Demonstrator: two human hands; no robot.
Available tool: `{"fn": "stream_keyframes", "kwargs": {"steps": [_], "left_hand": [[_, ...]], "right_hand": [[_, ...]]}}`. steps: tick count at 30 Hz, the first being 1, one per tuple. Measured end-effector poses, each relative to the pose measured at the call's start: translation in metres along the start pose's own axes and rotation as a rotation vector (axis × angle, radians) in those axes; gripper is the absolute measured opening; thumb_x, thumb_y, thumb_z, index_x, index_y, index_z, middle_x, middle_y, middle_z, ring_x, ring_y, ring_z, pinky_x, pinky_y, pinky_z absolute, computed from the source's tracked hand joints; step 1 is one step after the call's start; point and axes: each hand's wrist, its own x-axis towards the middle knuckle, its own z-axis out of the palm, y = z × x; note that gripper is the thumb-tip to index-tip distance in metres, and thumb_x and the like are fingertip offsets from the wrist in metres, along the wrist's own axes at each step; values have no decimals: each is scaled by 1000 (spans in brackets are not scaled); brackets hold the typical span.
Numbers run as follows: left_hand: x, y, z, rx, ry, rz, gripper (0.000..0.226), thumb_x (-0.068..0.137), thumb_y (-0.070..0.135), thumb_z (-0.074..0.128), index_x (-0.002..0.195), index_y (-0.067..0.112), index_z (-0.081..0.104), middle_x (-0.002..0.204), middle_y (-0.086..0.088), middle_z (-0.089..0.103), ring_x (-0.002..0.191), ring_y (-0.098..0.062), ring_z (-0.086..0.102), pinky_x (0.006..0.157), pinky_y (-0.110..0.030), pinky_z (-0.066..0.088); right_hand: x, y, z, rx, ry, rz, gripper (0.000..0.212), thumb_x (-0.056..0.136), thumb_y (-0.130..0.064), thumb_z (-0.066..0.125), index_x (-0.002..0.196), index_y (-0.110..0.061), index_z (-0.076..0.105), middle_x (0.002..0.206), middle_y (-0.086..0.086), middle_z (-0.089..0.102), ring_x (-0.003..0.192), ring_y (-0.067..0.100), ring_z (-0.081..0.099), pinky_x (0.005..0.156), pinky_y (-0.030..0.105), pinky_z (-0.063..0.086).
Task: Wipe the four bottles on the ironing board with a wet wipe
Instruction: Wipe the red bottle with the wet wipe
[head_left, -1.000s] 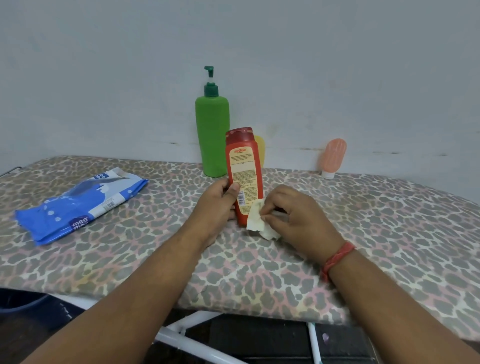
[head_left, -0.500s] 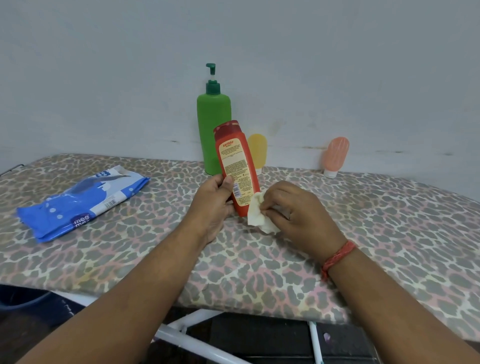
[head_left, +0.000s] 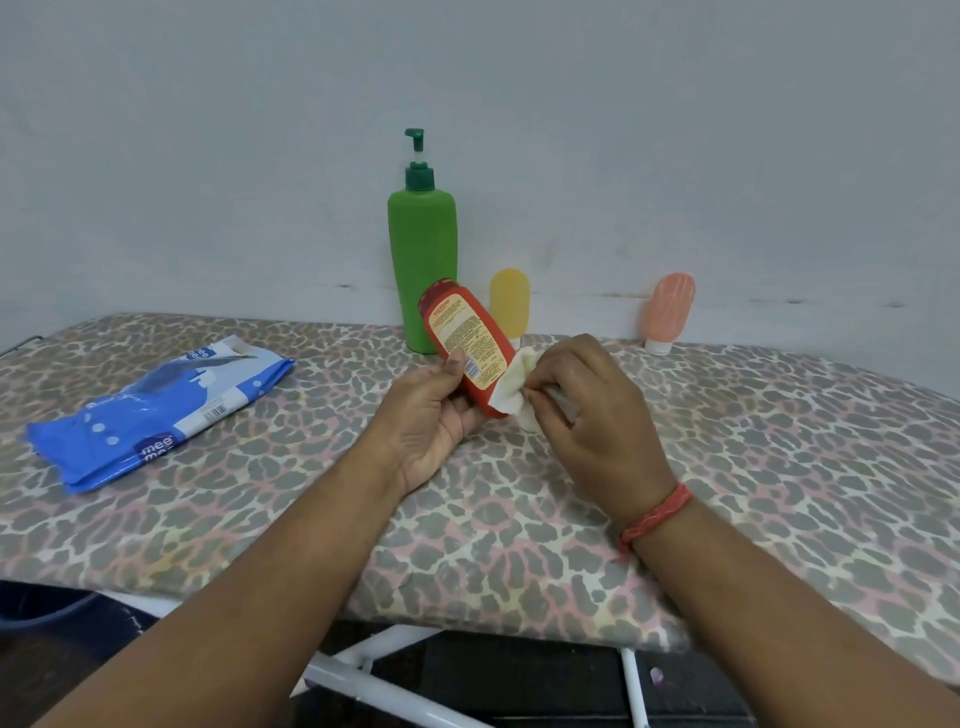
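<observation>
One red bottle (head_left: 467, 353), tipped toward 11 o'clock, sits in my left hand (head_left: 431, 415), thumb curled over the label to expose its lower side, while my right hand (head_left: 587, 415) pinches the wet wipe (head_left: 511, 389) against it at 3 o'clock.

- Wipe pack (head_left: 156, 410) lies on the ironing board (head_left: 727, 467), far left.
- Pump bottle (head_left: 423, 265) stands at the back against the wall (head_left: 208, 156).
- Small tube (head_left: 510, 304) stands just right of it.
- Another tube (head_left: 668, 312) stands farther right.
- Held bottle (head_left: 470, 353) tilts in front of them.
</observation>
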Motion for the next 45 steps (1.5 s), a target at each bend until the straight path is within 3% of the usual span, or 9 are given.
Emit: {"fn": "stream_keyframes", "kwargs": {"steps": [6, 11, 15, 21, 25, 31, 40, 43, 45], "left_hand": [[-2, 0, 1, -40, -36, 47, 31, 103, 10, 44, 128, -6, 53, 119, -22, 68, 111, -28, 67, 89, -40, 59], [-1, 1, 0, 59, -30, 136, 28, 102, 11, 44, 125, -3, 55, 120, -18, 67, 111, -26, 67, 89, -44, 59], [-6, -6, -3, 502, -55, 220, 22, 102, 13, 48, 121, 18, 59, 119, -4, 70, 112, -22, 68, 91, -42, 57], [-8, -10, 1, 1173, -77, 432, 27, 100, 17, 55, 125, 29, 54, 125, 7, 61, 117, -9, 58, 103, -36, 50], [-9, -10, 1, 1283, -131, 491, 31, 100, 22, 55, 130, 21, 54, 123, 4, 57, 115, -11, 56, 103, -37, 50], [-12, -10, 2, 1287, -114, 496, 31, 100, 20, 54, 131, 20, 53, 124, 5, 56, 116, -12, 55, 103, -35, 49], [-12, -8, 2, 1311, -128, 503, 30, 100, 20, 56, 130, 19, 55, 122, 4, 58, 114, -11, 57, 102, -36, 50], [-13, -9, 2, 1323, -122, 501, 31, 100, 18, 56, 131, 20, 53, 123, 4, 56, 114, -10, 56, 102, -31, 50], [-13, -9, 3, 1321, -113, 488, 31, 100, 18, 55, 131, 20, 53, 124, 4, 56, 115, -11, 55, 101, -29, 50]], "right_hand": [[-6, -13, 7, -301, -113, -284, 8, 91, -7, 69, 86, -2, 64, 92, 11, 60, 78, 24, 54, 59, 36, 51], [1, 6, -8, -66, 92, 108, 6, 87, -5, 70, 85, -7, 64, 88, 3, 58, 81, 12, 51, 72, 21, 45], [3, 10, -17, 97, 152, 252, 9, 87, -5, 70, 91, -13, 66, 90, -5, 62, 85, 2, 56, 77, 13, 44], [6, 7, -17, 199, 145, 252, 15, 91, -8, 66, 105, -12, 68, 100, -5, 66, 97, 4, 61, 83, 23, 50], [8, 6, -22, 218, 241, 304, 19, 91, -8, 66, 109, -15, 68, 104, -7, 67, 100, 5, 62, 87, 28, 53], [4, 11, -11, 353, 63, 588, 15, 90, -18, 69, 103, -23, 73, 100, -10, 72, 96, 7, 67, 86, 42, 57], [45, -11, -26, 197, 285, 308, 11, 90, -12, 69, 100, -15, 71, 95, -9, 66, 92, 0, 61, 82, 15, 49], [69, -17, -35, -38, 163, 216, 12, 93, -13, 64, 101, -14, 73, 97, -5, 67, 86, -1, 56, 80, 8, 44], [90, -25, -46, -184, -61, 134, 17, 95, -13, 59, 102, -13, 74, 99, -1, 69, 88, 7, 57, 82, 21, 48]]}}
